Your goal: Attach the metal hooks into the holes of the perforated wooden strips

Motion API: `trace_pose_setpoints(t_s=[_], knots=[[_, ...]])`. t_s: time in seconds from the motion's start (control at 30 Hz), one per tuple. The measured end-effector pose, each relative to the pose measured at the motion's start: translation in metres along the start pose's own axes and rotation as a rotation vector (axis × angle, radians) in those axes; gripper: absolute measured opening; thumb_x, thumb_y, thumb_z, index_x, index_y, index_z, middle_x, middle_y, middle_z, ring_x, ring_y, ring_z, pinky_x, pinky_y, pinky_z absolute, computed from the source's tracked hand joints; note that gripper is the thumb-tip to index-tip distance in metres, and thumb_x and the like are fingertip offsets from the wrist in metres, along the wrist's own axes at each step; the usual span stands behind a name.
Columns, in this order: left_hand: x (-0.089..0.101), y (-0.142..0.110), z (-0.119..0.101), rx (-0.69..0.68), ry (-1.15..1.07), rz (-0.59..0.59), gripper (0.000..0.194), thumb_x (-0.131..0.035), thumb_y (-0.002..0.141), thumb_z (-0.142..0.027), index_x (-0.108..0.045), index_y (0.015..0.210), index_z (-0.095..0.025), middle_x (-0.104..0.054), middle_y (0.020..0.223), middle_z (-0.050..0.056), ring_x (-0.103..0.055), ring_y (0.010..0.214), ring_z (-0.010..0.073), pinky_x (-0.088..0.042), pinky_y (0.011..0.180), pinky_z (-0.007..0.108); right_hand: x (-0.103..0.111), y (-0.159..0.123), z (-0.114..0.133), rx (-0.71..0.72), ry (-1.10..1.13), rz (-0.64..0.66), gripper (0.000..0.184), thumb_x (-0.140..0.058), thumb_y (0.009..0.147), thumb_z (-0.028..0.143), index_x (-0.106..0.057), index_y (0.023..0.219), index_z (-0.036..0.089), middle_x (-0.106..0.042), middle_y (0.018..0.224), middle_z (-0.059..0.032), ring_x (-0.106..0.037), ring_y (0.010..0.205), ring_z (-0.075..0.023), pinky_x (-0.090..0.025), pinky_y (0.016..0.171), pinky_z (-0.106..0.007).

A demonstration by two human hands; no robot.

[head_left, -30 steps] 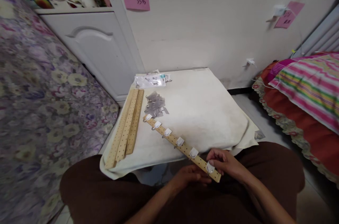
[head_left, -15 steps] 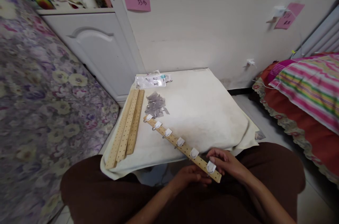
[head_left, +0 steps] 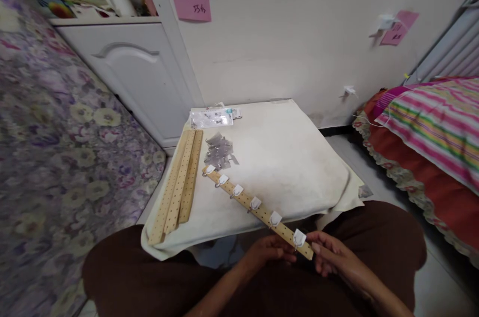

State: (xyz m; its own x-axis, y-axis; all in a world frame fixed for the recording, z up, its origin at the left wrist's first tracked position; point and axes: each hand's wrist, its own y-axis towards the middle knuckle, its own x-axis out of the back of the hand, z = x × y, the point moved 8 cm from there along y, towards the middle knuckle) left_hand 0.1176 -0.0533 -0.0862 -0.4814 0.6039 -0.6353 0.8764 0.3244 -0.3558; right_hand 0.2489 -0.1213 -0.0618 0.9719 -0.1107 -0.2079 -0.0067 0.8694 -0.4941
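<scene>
A long perforated wooden strip [head_left: 264,214] slants from the table toward my lap. Along it sits a row of white cards with metal hooks or rings, the nearest card [head_left: 299,238] close to the strip's lower end. My left hand [head_left: 273,249] supports the strip from below on its left edge, fingers curled under it. At the lower end is my right hand [head_left: 331,253], thumb at the tip and fingers partly hidden behind. The strip's far end rests near a pile of small clear plastic bags [head_left: 220,150] with metal pieces inside.
More perforated wooden strips [head_left: 183,177] lie along the left of the cloth-covered table [head_left: 277,157]. Clear packaging [head_left: 211,118] with small hooks sits at the back left. A floral curtain [head_left: 75,132] hangs left; a bed [head_left: 422,127] stands right.
My right hand has shifted from beside the nearest white card to the strip's lower end. The left hand stays under the strip. The view has tilted slightly.
</scene>
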Motion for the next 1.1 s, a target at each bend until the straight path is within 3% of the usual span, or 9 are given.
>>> trace_pose_setpoints(t_s=[0.23,0.37,0.73,1.1], knots=[[0.005,0.001,0.002,-0.009,0.005,0.009,0.038,-0.077,0.06,-0.03,-0.068,0.093,-0.015,-0.068,0.098,0.009,-0.065,0.092,0.0258,-0.042,0.086,0.037,-0.012,0.004,-0.001,-0.012,0.09,-0.007,0.038,-0.071,0.07,0.049,-0.057,0.084,0.017,-0.052,0.062,0.006,-0.051,0.045,-0.0029,-0.04,0.043,-0.013],[0.006,0.0,0.005,-0.007,-0.001,0.013,0.038,-0.077,0.06,-0.03,-0.067,0.094,-0.015,-0.068,0.096,0.009,-0.064,0.093,0.0265,-0.041,0.087,0.039,-0.012,0.007,-0.007,-0.038,0.09,-0.007,0.039,-0.073,0.068,0.049,-0.056,0.081,0.016,-0.059,0.068,0.0033,-0.05,0.043,-0.0017,-0.037,0.041,-0.012],[0.005,-0.001,0.004,-0.042,-0.037,0.01,0.039,-0.08,0.055,-0.029,-0.07,0.089,-0.013,-0.069,0.09,0.008,-0.066,0.078,0.019,-0.045,0.078,0.033,-0.014,0.01,-0.01,0.017,0.099,0.016,0.038,-0.073,0.067,0.049,-0.058,0.074,0.016,-0.057,0.063,0.0026,-0.045,0.042,-0.0029,-0.034,0.041,-0.015],[0.003,-0.004,0.003,-0.05,-0.058,0.0,0.037,-0.078,0.057,-0.026,-0.07,0.091,-0.013,-0.07,0.091,0.009,-0.066,0.078,0.0188,-0.044,0.079,0.032,-0.016,0.008,-0.007,0.028,0.096,0.059,0.037,-0.071,0.07,0.049,-0.055,0.074,0.016,-0.058,0.067,0.0015,-0.044,0.043,-0.0027,-0.032,0.042,-0.016]])
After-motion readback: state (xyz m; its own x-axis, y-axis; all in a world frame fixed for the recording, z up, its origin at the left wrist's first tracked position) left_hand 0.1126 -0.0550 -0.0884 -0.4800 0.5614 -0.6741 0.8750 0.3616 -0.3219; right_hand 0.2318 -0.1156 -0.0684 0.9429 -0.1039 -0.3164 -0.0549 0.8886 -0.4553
